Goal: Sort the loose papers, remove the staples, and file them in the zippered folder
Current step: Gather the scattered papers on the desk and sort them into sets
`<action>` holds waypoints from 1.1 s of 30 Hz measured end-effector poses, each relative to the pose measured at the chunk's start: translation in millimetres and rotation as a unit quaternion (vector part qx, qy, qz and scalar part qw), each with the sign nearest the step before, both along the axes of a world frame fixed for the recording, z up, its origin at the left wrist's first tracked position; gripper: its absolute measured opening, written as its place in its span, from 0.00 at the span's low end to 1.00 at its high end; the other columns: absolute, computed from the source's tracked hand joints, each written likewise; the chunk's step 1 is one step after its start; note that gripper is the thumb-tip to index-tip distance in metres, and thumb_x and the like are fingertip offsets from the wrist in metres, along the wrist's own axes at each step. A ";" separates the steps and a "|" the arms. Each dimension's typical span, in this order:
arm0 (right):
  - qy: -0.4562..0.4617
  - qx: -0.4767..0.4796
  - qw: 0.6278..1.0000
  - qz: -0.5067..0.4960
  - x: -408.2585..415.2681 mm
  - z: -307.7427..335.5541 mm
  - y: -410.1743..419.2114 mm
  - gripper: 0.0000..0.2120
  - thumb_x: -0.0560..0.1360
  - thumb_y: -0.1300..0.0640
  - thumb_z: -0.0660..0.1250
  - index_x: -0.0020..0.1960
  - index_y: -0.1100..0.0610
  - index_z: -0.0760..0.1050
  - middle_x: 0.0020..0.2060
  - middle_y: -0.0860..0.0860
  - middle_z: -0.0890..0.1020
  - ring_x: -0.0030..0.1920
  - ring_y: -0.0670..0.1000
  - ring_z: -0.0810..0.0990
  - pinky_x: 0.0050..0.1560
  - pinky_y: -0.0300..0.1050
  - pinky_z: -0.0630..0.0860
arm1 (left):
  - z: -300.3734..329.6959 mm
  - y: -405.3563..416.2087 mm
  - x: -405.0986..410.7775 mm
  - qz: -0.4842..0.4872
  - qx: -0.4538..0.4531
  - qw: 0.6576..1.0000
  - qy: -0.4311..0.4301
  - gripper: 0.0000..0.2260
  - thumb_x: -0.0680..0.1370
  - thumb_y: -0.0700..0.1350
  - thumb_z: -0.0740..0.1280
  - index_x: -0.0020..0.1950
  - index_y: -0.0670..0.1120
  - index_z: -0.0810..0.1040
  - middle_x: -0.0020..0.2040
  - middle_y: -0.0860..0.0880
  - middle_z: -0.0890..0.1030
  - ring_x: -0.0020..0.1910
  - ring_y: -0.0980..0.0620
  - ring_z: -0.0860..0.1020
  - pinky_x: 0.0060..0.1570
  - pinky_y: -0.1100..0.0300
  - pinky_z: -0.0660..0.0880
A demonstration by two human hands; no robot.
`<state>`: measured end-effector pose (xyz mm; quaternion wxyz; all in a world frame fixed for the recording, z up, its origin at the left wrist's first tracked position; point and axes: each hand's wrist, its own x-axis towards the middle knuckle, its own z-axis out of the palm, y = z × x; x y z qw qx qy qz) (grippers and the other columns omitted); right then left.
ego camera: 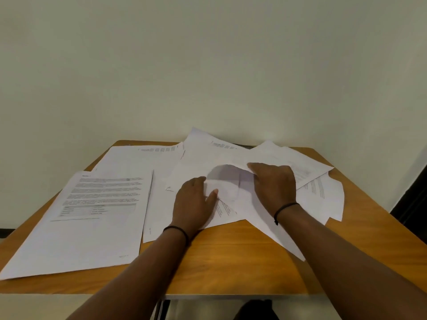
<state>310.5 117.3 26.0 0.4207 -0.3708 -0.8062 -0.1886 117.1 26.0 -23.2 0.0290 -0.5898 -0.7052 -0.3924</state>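
Loose white printed papers lie spread over a wooden table (231,262). One printed sheet (92,215) lies flat at the front left, with another sheet (138,158) behind it. A jumbled pile of sheets (312,192) covers the middle and right. My left hand (194,202) rests on the pile, its thumb pressing a curled sheet (226,181). My right hand (275,185) grips the upper edge of that curled sheet, fingers bent over it. No zippered folder or staples show.
A pale wall stands right behind the table. Bare wood shows along the front edge and the right side. A dark vertical strip (413,199) stands at the far right. The table's metal leg (164,308) shows below the front edge.
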 end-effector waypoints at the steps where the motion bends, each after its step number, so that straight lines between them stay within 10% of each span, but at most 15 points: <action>1: 0.023 0.006 0.999 0.028 -3.9 9.7 -7.3 0.10 0.71 0.65 0.74 0.51 0.58 0.85 0.36 0.55 0.86 0.33 0.57 0.84 0.38 0.49 0.81 | 2.1 -1.6 -1.1 0.000 0.027 0.999 -0.033 0.28 0.79 0.59 0.63 0.73 0.43 0.70 0.69 0.44 0.75 0.68 0.44 0.73 0.65 0.52 0.69; 8: 0.147 -0.290 0.923 0.206 -17.5 135.5 -44.4 0.04 0.72 0.57 0.76 0.42 0.56 0.82 0.35 0.48 0.82 0.36 0.46 0.79 0.39 0.43 0.75 | 87.8 -17.6 -35.9 -0.006 0.178 0.945 -0.275 0.50 0.66 0.64 0.77 0.81 0.50 0.56 0.79 0.51 0.62 0.76 0.52 0.62 0.74 0.53 0.62; 14: 0.218 -0.356 0.865 0.276 -10.9 199.3 -59.3 0.08 0.69 0.59 0.78 0.46 0.59 0.82 0.39 0.50 0.84 0.37 0.47 0.82 0.38 0.43 0.80 | 167.2 -47.4 -51.2 -0.132 0.191 0.916 -0.328 0.09 0.73 0.43 0.77 0.52 0.42 0.85 0.47 0.46 0.87 0.46 0.51 0.85 0.48 0.53 0.83; 20: 0.368 -0.477 0.749 0.276 -11.4 155.2 -60.6 0.17 0.71 0.56 0.77 0.57 0.60 0.78 0.51 0.57 0.86 0.49 0.59 0.85 0.51 0.57 0.82 | 151.3 -64.7 -48.7 -0.141 0.163 0.860 -0.462 0.08 0.77 0.38 0.72 0.53 0.35 0.83 0.48 0.42 0.86 0.46 0.43 0.86 0.43 0.54 0.83; 26: 0.315 -0.511 0.786 0.145 -17.5 73.2 -56.1 0.07 0.73 0.58 0.75 0.45 0.59 0.79 0.43 0.57 0.85 0.38 0.53 0.81 0.39 0.50 0.80 | 99.0 -67.8 -55.0 -0.104 0.051 0.820 -0.560 0.08 0.75 0.31 0.65 0.53 0.33 0.81 0.47 0.40 0.85 0.47 0.39 0.84 0.45 0.50 0.81; 33: 0.231 -0.545 0.806 0.024 -11.0 -2.8 -40.1 0.18 0.69 0.62 0.75 0.56 0.53 0.74 0.48 0.50 0.78 0.44 0.48 0.79 0.39 0.40 0.78 | 52.3 -37.3 -54.0 -0.087 -0.060 0.824 -0.556 0.11 0.77 0.29 0.62 0.53 0.40 0.80 0.55 0.38 0.83 0.52 0.38 0.82 0.49 0.49 0.80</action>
